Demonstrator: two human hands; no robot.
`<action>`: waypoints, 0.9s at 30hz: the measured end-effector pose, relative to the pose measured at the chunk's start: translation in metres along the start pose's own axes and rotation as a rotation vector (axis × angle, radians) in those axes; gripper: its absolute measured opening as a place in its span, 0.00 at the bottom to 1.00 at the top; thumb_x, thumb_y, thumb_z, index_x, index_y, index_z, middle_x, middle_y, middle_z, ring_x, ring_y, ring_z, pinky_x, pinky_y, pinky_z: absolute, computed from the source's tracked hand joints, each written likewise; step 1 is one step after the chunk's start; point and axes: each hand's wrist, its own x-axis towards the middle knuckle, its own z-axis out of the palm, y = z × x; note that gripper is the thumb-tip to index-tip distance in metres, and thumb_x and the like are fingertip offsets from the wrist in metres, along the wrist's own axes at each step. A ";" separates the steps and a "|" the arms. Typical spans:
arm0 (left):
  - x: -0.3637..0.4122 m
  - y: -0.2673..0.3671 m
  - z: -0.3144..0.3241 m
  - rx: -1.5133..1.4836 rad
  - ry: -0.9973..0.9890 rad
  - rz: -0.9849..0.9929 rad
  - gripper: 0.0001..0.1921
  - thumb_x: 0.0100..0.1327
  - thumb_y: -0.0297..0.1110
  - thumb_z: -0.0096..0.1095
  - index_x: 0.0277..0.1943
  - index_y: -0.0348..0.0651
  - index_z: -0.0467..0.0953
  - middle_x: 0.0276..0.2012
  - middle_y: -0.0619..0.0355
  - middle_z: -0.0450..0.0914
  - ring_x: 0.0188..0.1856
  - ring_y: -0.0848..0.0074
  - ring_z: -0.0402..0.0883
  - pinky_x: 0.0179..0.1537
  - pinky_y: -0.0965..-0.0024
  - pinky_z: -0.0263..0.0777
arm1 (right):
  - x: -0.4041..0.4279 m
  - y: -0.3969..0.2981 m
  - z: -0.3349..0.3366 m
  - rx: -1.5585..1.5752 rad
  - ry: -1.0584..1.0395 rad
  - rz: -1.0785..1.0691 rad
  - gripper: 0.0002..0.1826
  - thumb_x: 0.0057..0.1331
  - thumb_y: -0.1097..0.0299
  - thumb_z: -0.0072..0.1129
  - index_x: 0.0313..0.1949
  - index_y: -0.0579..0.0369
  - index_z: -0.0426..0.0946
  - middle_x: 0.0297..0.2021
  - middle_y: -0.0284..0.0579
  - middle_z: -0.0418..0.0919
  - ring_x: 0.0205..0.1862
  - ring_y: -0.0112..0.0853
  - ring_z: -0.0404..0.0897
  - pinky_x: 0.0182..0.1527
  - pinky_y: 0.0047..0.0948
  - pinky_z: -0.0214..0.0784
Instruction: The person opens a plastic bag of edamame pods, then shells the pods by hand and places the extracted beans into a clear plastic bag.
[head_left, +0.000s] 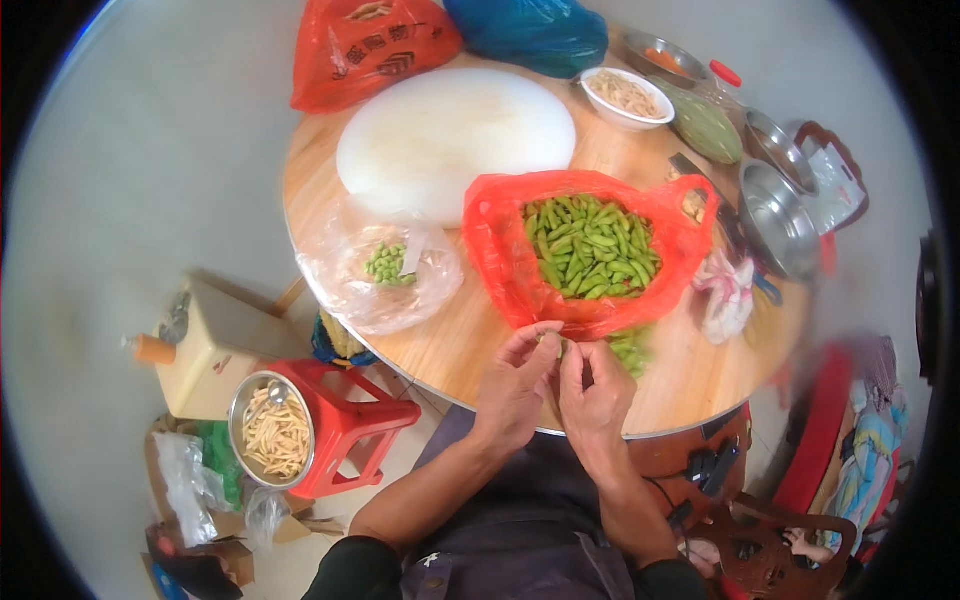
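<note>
Over the table's near edge, my left hand (516, 382) and my right hand (600, 390) meet at the fingertips. Both pinch one green soybean pod (560, 346), mostly covered by the fingers. Just beyond them lies an opened red plastic bag (491, 274) full of green soybean pods (592, 244). More green pods (631, 351) rest on the wood beside my right hand, partly hidden by it. Left of the red bag, a thin clear plastic bag (341, 289) holds shelled green beans (388, 264).
A round wooden table (420, 360) carries a white cutting board (457, 139), a white bowl of pale strips (628, 97), a green gourd (699, 124) and steel bowls (780, 221). At left, a steel bowl (238, 435) of pale strips stands on a red plastic stool (330, 427).
</note>
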 end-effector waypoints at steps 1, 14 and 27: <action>0.000 -0.001 0.001 0.000 0.005 0.008 0.18 0.73 0.32 0.60 0.62 0.36 0.74 0.44 0.60 0.82 0.42 0.78 0.79 0.46 0.71 0.73 | -0.001 -0.001 -0.001 0.008 -0.005 -0.004 0.09 0.67 0.74 0.62 0.29 0.58 0.74 0.21 0.47 0.76 0.21 0.40 0.78 0.24 0.39 0.67; 0.000 -0.007 0.004 -0.142 -0.079 0.010 0.17 0.73 0.26 0.58 0.62 0.34 0.75 0.48 0.57 0.83 0.50 0.77 0.80 0.56 0.73 0.73 | 0.001 0.004 -0.008 -0.090 0.075 -0.110 0.05 0.64 0.75 0.65 0.33 0.58 0.77 0.23 0.45 0.75 0.21 0.40 0.77 0.23 0.36 0.68; -0.003 -0.013 -0.001 -0.423 -0.195 -0.124 0.16 0.78 0.28 0.45 0.63 0.32 0.69 0.57 0.50 0.77 0.59 0.69 0.76 0.66 0.66 0.69 | 0.008 0.001 -0.025 -0.131 0.061 -0.180 0.06 0.60 0.79 0.68 0.34 0.60 0.78 0.25 0.44 0.76 0.22 0.38 0.78 0.22 0.34 0.68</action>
